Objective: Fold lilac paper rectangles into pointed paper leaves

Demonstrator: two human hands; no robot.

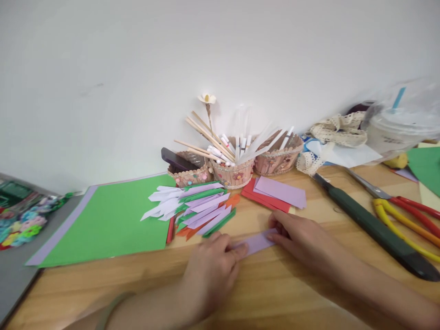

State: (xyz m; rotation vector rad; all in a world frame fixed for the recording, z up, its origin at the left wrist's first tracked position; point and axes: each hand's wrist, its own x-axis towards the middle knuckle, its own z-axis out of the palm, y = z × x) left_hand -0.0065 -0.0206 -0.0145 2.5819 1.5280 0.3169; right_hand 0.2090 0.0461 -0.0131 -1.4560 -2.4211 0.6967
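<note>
A lilac paper strip (256,241) lies flat on the wooden table (275,293) between my two hands. My left hand (212,270) has its fingers curled and pressed down on the strip's left end. My right hand (302,240) pinches the strip's right end with fingertips together. Just beyond the hands lies a heap of folded paper strips (195,206) in white, lilac, green and orange. Red and lilac paper rectangles (275,193) are stacked behind my right hand.
A green sheet (110,220) over a lilac one covers the left. Small stick baskets (233,172) with skewers and pens stand by the wall. A long dark cutter (374,227) and red-and-yellow scissors (405,211) lie to the right, with lace and a plastic cup (398,126) behind.
</note>
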